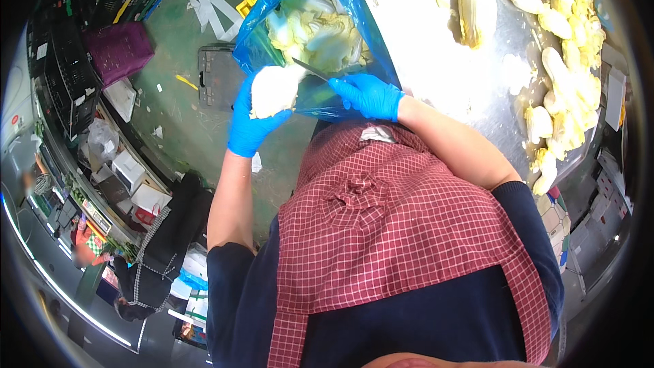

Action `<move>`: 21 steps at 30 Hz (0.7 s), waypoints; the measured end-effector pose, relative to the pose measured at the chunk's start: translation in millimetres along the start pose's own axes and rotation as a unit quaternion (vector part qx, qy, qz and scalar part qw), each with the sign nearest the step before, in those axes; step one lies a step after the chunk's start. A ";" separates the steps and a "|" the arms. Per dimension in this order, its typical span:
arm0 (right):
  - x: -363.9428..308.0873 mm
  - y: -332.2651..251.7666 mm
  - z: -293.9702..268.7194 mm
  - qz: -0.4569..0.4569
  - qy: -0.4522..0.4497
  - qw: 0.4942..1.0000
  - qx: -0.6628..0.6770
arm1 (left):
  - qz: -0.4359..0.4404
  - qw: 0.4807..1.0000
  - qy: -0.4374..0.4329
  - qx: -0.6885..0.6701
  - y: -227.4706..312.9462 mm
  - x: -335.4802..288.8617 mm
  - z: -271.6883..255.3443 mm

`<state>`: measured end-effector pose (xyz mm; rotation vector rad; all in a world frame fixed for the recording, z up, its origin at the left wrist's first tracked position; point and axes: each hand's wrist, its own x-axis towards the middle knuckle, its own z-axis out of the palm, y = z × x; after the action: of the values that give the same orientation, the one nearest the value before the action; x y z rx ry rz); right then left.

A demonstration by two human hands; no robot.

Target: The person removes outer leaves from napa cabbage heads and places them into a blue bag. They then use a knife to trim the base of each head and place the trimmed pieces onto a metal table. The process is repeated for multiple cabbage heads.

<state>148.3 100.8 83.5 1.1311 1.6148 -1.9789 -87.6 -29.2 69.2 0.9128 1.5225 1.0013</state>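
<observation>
My left hand point(249, 126), in a blue glove, is wrapped round a pale napa cabbage point(274, 90), overexposed to near white. A knife point(311, 69) is gripped in my right hand point(368, 96), also blue-gloved. Its blade points left, with the tip close to the cabbage's upper right side; whether they touch I cannot tell. Both hands are over the near side of an open blue plastic bag point(373, 41). Inside the bag lies a heap of loose yellow-white and green cabbage leaves point(317, 27).
To the right stands a metal table point(409, 24) under glare, bearing a single napa cabbage point(477, 17) and a long pile of napa cabbages point(572, 95) along its far right edge. On the green floor are a dark grey plastic crate point(216, 71) and white strips point(211, 10). Black crates point(71, 75) line the left.
</observation>
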 end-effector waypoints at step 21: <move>42.0 25.4 -6.5 0.074 -0.067 0.900 0.424 | 0.123 0.975 -0.136 0.125 5.0 59.1 47.3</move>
<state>142.3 108.3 35.0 1.2833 0.5250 -2.6468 -50.2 33.5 48.5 1.3859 1.3418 0.8244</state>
